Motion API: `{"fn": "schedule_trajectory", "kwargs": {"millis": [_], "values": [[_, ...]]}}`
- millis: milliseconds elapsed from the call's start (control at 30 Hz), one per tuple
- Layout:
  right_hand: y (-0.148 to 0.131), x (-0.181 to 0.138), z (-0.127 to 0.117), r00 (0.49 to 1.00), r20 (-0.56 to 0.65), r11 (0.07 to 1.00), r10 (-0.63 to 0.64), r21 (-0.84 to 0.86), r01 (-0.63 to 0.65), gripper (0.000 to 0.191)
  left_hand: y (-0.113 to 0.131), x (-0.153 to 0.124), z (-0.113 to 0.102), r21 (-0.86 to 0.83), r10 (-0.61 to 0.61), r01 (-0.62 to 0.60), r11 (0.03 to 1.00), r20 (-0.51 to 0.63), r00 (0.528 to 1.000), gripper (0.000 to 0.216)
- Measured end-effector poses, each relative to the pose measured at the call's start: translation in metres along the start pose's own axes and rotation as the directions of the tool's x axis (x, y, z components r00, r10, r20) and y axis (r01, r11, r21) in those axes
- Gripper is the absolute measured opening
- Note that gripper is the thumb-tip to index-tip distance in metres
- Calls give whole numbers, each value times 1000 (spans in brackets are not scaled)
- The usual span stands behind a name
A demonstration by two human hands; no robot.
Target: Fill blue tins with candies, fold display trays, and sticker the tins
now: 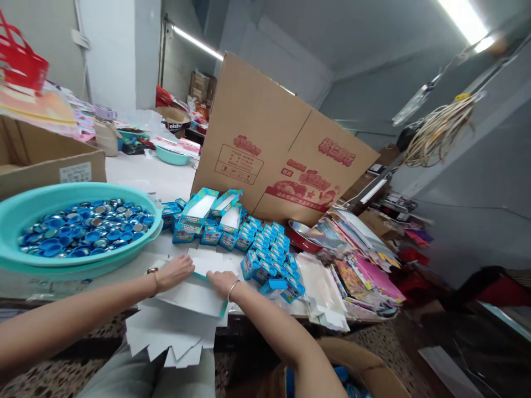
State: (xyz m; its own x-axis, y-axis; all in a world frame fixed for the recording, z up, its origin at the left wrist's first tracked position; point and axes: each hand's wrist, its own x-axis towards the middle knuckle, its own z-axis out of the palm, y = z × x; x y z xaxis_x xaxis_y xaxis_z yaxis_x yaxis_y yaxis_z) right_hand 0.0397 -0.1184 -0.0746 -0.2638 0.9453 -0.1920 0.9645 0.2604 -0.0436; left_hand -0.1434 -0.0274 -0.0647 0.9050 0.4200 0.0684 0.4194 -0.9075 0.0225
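Note:
My left hand (pixel 179 272) and my right hand (pixel 223 284) are close together at the front edge of the table. Between them is a white cardboard box blank (pixel 194 294) with blue-green edges, partly bent up. The fingers of both hands are closed on its far edge. Beneath it a stack of flat white blanks (pixel 166 329) hangs over the table edge above my lap. Just beyond my hands stand several folded blue boxes (pixel 211 236), with open white-lined ones (pixel 201 207) on top. More small blue boxes (pixel 271 249) are clustered to the right.
A turquoise basin (pixel 155 229) of blue and silver caps (pixel 93 226) stands on the left, beside a cardboard box (pixel 89 166). A large printed carton (pixel 282 143) rises behind the boxes. Stacked colourful papers (pixel 365 276) lie at right. Below is an open carton (pixel 352 354) holding blue items.

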Motion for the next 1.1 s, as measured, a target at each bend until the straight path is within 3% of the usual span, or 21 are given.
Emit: {"fn": "schedule_trajectory", "kwargs": {"millis": [133,200,233,267,300,333,367,400,433,467,500,533,600,667,733,833,900,1000,1100], "values": [[-5,32,-16,993,-111,968,47,251,-18,40,-8,1,-33,-87,38,-46,995,-96,995,25],[-5,45,-22,977,-195,935,87,355,-13,50,-9,-5,-44,-225,-93,29,974,-279,956,27],[-5,48,-23,964,-242,898,108,440,10,59,-8,-11,-46,-350,-241,95,932,-400,884,35],[-6,50,-22,949,-286,832,136,553,48,68,-5,-18,-45,-510,-429,154,846,-481,765,49],[-6,51,-20,932,-321,729,171,677,99,75,-1,-25,-42,-685,-617,178,706,-473,629,64],[-8,50,-15,914,-343,595,215,789,155,79,4,-32,-37,-836,-758,157,526,-378,531,76],[-10,50,-9,897,-350,449,269,870,205,80,8,-39,-30,-937,-829,109,332,-235,507,84],[-13,49,-2,882,-342,321,323,917,237,78,13,-44,-23,-990,-833,48,135,-87,547,87],[-16,49,6,870,-323,235,372,940,249,73,16,-47,-15,-999,-784,-5,-44,31,620,85],[-19,49,13,858,-304,178,415,951,251,66,18,-48,-7,-984,-717,-38,-175,101,690,80],[-22,49,21,836,-293,152,464,956,251,56,18,-48,0,-971,-668,-48,-233,124,734,72],[-24,50,28,807,-291,153,514,957,248,43,16,-45,7,-973,-653,-40,-226,121,748,62],[-27,54,39,741,-312,208,594,950,233,26,11,-34,20,-993,-685,8,-121,89,723,41],[-28,60,47,675,-341,277,654,939,206,30,6,-21,33,-999,-740,41,-30,50,671,33],[-29,65,52,633,-344,299,694,937,181,29,5,-8,45,-999,-789,43,-20,42,613,38],[-32,71,54,567,-358,370,742,924,99,26,9,4,56,-1000,-841,30,-3,18,541,71],[-31,71,51,618,-373,505,693,862,-46,35,10,5,59,-999,-842,35,7,13,540,87],[-22,62,42,779,-323,684,538,707,-179,53,7,3,58,-997,-781,72,15,33,624,83],[-5,49,28,893,-259,788,369,597,-153,36,3,2,56,-992,-706,114,53,43,706,73]]}}
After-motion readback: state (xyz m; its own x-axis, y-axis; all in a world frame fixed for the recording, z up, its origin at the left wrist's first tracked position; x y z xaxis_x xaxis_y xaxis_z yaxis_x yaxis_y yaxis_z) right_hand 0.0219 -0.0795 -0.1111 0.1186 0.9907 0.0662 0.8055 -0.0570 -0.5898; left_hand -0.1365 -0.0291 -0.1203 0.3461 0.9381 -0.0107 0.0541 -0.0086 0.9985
